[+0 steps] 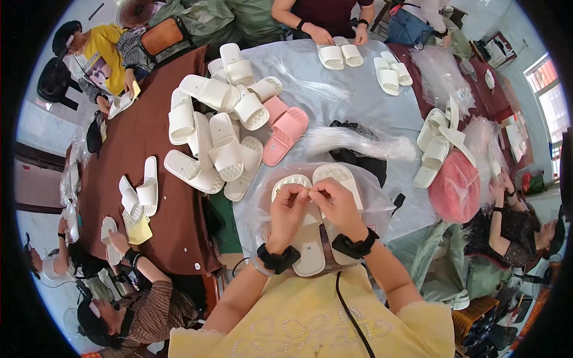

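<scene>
Two white slippers (316, 221) in clear bag (376, 197), both hands (310, 206) pinching

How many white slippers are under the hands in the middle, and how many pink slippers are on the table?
White slippers under the left hand and right hand: 2
Pink slippers: 2
Total: 4

Two white slippers (316, 224) near, under two hands: left hand (287, 209), right hand (334, 200). Two pink slippers (285, 132) mid-table. Roughly a dozen white slippers heaped (218, 128) far left, exact number unclear. Four white slippers (364, 62) at far edge. One pink round bundle (455, 186) at right.
</scene>
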Demonstrator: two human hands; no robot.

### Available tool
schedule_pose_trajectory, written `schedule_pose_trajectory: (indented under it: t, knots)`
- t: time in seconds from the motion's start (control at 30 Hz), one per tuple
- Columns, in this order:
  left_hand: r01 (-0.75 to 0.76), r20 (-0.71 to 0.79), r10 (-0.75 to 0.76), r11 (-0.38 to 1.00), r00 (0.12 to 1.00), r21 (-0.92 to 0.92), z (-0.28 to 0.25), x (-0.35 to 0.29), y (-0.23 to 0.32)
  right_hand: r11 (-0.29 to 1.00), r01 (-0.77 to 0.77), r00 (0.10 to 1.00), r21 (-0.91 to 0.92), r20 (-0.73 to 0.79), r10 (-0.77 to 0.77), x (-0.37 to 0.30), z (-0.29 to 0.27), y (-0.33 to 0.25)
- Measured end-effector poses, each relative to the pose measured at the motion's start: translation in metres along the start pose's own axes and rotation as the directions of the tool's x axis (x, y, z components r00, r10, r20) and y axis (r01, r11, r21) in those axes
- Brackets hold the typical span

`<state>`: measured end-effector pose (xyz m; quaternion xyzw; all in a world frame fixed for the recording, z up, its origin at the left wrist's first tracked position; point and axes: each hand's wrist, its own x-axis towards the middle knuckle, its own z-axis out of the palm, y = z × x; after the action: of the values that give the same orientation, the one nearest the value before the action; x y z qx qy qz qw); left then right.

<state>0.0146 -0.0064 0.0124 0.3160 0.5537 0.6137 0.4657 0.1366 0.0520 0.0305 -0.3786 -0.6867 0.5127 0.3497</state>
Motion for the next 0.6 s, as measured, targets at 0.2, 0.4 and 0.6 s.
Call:
schedule_pose_trajectory:
  t: [0.2,0.4,0.6]
  knots:
    - [-0.019,-0.06,0.014,0.997,0.998,-0.071,-0.0026,-0.0036,0.0027,0.998,0.024,1.0,0.05,0.018,-0.025,0.0015,-0.0008,0.001]
    - [-0.055,-0.011,0.056,0.997,0.998,0.051,-0.0006,-0.0018,-0.0011,1.0,0.029,0.999,0.005,0.037,-0.03,-0.0012,-0.0036,0.0018]
    - [-0.09,-0.061,0.088,0.996,0.994,-0.019,-0.0013,-0.0032,-0.0039,0.999,-0.03,0.998,0.016,0.049,0.03,-0.0009,-0.0047,-0.0007]
